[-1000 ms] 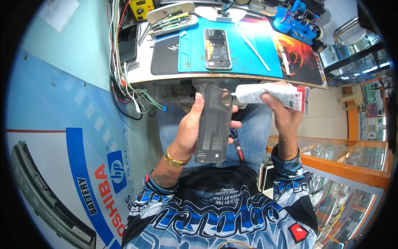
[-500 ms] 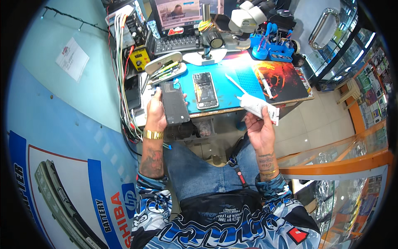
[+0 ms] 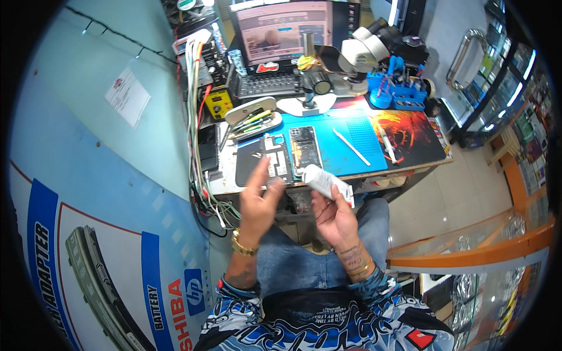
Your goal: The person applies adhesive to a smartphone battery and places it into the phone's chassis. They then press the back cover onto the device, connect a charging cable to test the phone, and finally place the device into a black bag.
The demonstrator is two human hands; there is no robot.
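My right hand (image 3: 335, 219) is closed round the lower end of a white squeeze tube (image 3: 328, 182), which tilts up to the left over the table's front edge. My left hand (image 3: 260, 205) hovers near the front edge with its fingers apart, slightly blurred and holding nothing. Beyond its fingers lies a phone back cover (image 3: 280, 157) with a camera cutout, its pale-patched side up. An opened phone (image 3: 305, 149) with its inner parts showing lies to the right of the cover on the blue mat (image 3: 336, 161). A thin white stick (image 3: 352, 146) rests further right.
A case of tools (image 3: 254, 121) stands at the left, before a laptop (image 3: 269, 85). The microscope base (image 3: 305, 105) is at the back, with a blue tool holder (image 3: 407, 96) to its right. A syringe (image 3: 387, 146) lies on a dark printed mat (image 3: 413, 131). Cables (image 3: 193, 117) hang at the left.
My left hand has let go of the phone back cover, now lying on the table, and moved right and toward me. My right hand has brought the tube leftward and nearer to me.
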